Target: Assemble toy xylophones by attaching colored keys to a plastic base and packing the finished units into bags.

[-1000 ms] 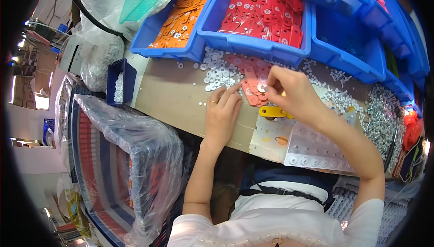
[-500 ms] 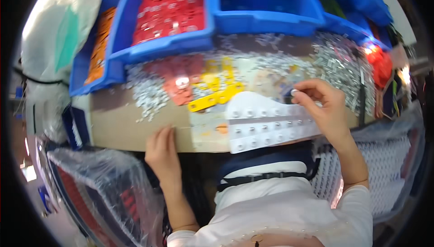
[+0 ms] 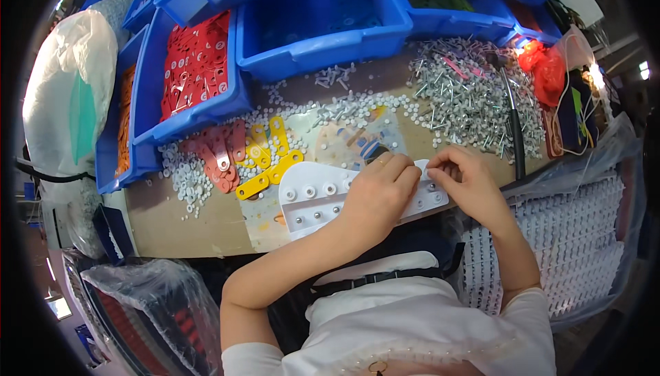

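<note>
A white plastic board (image 3: 302, 175) with a curved end lies at the near table edge, with rows of white rings and metal studs along it. My left hand (image 3: 381, 194) reaches across it, fingers curled down and closed near its far edge; whatever they hold is hidden. My right hand (image 3: 467, 183) is at the board's right end, thumb and forefinger pinched together on something too small to make out. Yellow strips (image 3: 282, 169) with holes lie beyond the board's left end, beside coral-red strips (image 3: 218, 159).
Blue bins (image 3: 323, 51) line the back, one filled with red pieces (image 3: 196, 66). Small white caps (image 3: 189, 173) are scattered over the table (image 3: 185, 231). At right lie a heap of metal rivets (image 3: 460, 94) and a black-handled tool (image 3: 517, 142). Plastic-wrapped stacks (image 3: 543, 245) flank me.
My left hand has moved from the table's near edge at left onto the board. My right hand has come down to the board's right end. The view has shifted and sharpened.
</note>
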`<state>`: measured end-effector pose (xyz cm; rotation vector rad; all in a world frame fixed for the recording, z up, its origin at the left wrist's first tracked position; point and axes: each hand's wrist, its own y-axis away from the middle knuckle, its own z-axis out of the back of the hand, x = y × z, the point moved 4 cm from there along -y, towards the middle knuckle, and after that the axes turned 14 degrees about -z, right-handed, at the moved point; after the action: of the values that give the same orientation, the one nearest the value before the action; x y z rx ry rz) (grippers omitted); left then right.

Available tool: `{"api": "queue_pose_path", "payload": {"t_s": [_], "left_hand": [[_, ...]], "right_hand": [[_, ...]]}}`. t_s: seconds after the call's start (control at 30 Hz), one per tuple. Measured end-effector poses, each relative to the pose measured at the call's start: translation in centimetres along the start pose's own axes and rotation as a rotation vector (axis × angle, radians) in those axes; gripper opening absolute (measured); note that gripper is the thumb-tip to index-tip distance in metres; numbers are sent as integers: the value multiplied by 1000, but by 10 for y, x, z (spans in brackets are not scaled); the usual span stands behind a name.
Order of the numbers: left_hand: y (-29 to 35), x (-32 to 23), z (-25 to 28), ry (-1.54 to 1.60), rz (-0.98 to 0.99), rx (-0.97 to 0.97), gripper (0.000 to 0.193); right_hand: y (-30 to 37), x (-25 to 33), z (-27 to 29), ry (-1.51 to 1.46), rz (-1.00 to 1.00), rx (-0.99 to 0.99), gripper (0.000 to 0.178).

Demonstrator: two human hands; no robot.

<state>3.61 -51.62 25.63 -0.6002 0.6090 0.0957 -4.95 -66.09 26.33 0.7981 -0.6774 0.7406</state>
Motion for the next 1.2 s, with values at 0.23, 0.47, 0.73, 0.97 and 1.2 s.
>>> {"api": "queue_pose_path", "payload": {"t_s": [0.23, 0.47, 0.73, 0.97, 1.2], "left_hand": [[5, -4, 2, -142, -230, 153, 37], [13, -7, 8, -262, -377, 222, 44], [12, -4, 15, -93, -255, 272, 39], [17, -10, 7, -124, -245, 90, 32], [34, -13, 34, -172, -47, -3, 34]], "right_hand": [[-3, -6, -3, -39, -35, 25, 10], [13, -11, -7, 237, 501, -256, 17], [18, 5, -17, 434, 634, -368, 23], [18, 6, -8, 412, 606, -308, 22], [13, 22, -15, 423, 528, -172, 24]]}}
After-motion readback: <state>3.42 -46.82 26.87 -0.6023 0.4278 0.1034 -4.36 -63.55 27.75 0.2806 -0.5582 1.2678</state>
